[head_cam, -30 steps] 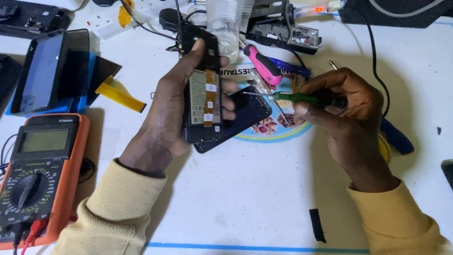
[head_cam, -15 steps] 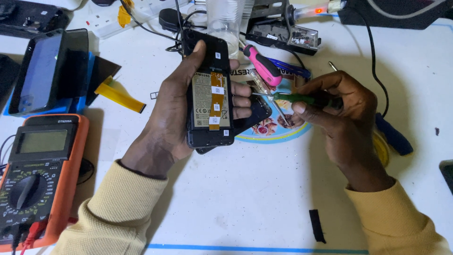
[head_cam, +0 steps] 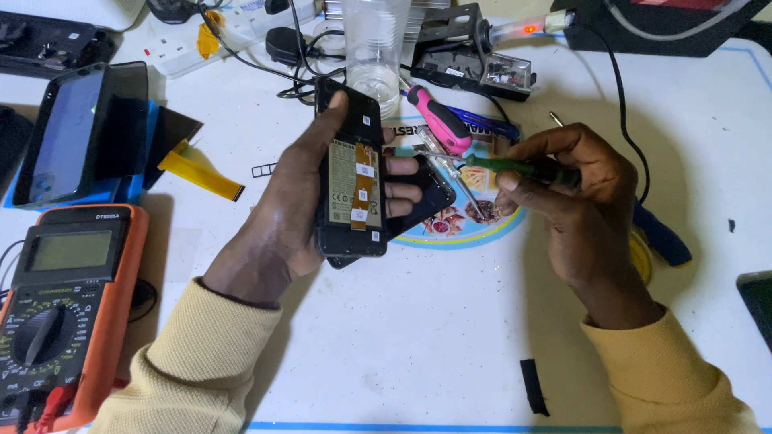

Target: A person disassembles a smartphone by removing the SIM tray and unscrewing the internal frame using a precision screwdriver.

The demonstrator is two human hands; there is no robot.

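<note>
My left hand [head_cam: 281,217] grips an opened black phone [head_cam: 350,181] upright, its back cover off so the battery and an orange flex strip show. A second dark phone part [head_cam: 426,201] lies behind it under my fingertips. My right hand [head_cam: 575,201] holds a green-handled screwdriver [head_cam: 515,167], its metal tip pointing left toward the phone's right edge. A pink-handled screwdriver [head_cam: 438,120] lies on the table just behind the phone.
An orange multimeter [head_cam: 56,305] sits at the front left. A phone screen on a blue pad [head_cam: 68,133] lies at the left. A clear plastic bottle [head_cam: 374,48], cables, a power strip [head_cam: 205,44] and a round printed mat [head_cam: 458,229] crowd the back and middle.
My left hand has turned the phone from a tilted pose to upright and lifted it slightly. My right hand with the green screwdriver has stayed almost still.
</note>
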